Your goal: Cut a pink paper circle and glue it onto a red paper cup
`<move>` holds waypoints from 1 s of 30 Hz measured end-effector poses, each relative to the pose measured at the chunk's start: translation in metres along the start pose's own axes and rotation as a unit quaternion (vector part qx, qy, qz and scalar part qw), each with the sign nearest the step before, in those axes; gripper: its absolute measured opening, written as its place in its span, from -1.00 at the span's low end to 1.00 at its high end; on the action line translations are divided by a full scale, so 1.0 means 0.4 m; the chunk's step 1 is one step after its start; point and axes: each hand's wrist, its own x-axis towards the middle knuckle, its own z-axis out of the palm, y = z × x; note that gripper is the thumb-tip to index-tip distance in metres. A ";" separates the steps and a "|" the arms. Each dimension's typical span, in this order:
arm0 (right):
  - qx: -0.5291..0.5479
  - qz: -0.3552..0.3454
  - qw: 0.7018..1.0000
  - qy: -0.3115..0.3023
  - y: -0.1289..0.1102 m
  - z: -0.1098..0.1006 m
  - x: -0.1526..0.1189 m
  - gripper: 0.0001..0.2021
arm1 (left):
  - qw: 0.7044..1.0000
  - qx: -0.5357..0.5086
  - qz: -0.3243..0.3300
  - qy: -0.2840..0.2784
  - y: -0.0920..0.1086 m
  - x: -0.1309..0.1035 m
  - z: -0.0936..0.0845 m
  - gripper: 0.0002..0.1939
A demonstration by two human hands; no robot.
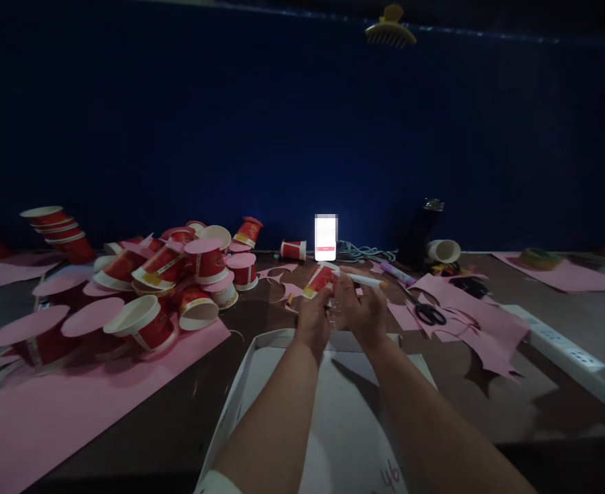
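Observation:
My left hand (315,318) is closed around a red, white and yellow paper cup (317,280), tilted over the far end of a white box tray. Beside it, my right hand (365,313) grips a white pen-like stick (365,280) with an orange end. One end of the stick is at the cup's rim; whether they touch I cannot tell. Just behind the cup stands a lit phone (326,239). My fingers hide part of the cup.
Many paper cups (207,261), several with pink paper discs, crowd the left over pink paper (127,384). The white box tray (261,343) lies under my forearms. Scissors (430,313), pink scraps (488,336) and a power strip (564,350) are on the right.

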 end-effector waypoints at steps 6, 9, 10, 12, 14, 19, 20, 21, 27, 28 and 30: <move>-0.001 0.001 1.000 0.003 0.003 0.001 0.000 -0.80 | 1.000 0.021 0.017 -0.013 -0.005 0.004 -0.006 -0.79; -0.001 0.009 1.000 -0.002 0.001 0.000 0.000 -0.80 | 1.000 0.017 0.014 -0.004 -0.004 0.003 -0.004 -0.77; -0.002 0.008 1.000 -0.002 0.000 -0.001 0.000 -0.80 | 1.000 0.015 0.014 -0.002 -0.003 0.003 -0.002 -0.76; -0.005 0.005 1.000 -0.002 -0.002 -0.001 0.000 -0.80 | 1.000 0.012 0.012 -0.003 -0.001 0.001 0.000 -0.75; -0.006 0.002 1.000 -0.004 -0.002 -0.001 0.000 -0.80 | 1.000 0.010 0.007 -0.004 0.000 0.000 0.002 -0.74; -0.016 0.011 1.000 -0.015 0.003 0.002 -0.005 -0.80 | 1.000 0.000 -0.001 -0.001 0.000 0.000 0.001 -0.73; -0.019 0.014 1.000 -0.018 0.004 0.003 -0.006 -0.80 | 1.000 -0.001 -0.002 0.003 0.000 0.001 0.001 -0.73; -0.021 0.016 0.999 -0.022 0.004 0.003 -0.007 -0.79 | 1.000 -0.001 -0.003 0.008 0.000 0.002 0.000 -0.74; -0.007 0.030 0.999 -0.024 -0.007 -0.002 -0.004 -0.78 | 1.000 0.016 0.002 0.012 -0.001 0.004 0.000 -0.72; 0.000 0.035 0.999 -0.017 -0.009 -0.004 -0.004 -0.78 | 1.000 0.020 0.006 0.006 -0.002 0.005 0.000 -0.73; 0.015 0.039 0.999 -0.008 -0.012 -0.006 -0.002 -0.78 | 1.000 0.027 0.012 -0.005 -0.005 0.005 -0.001 -0.73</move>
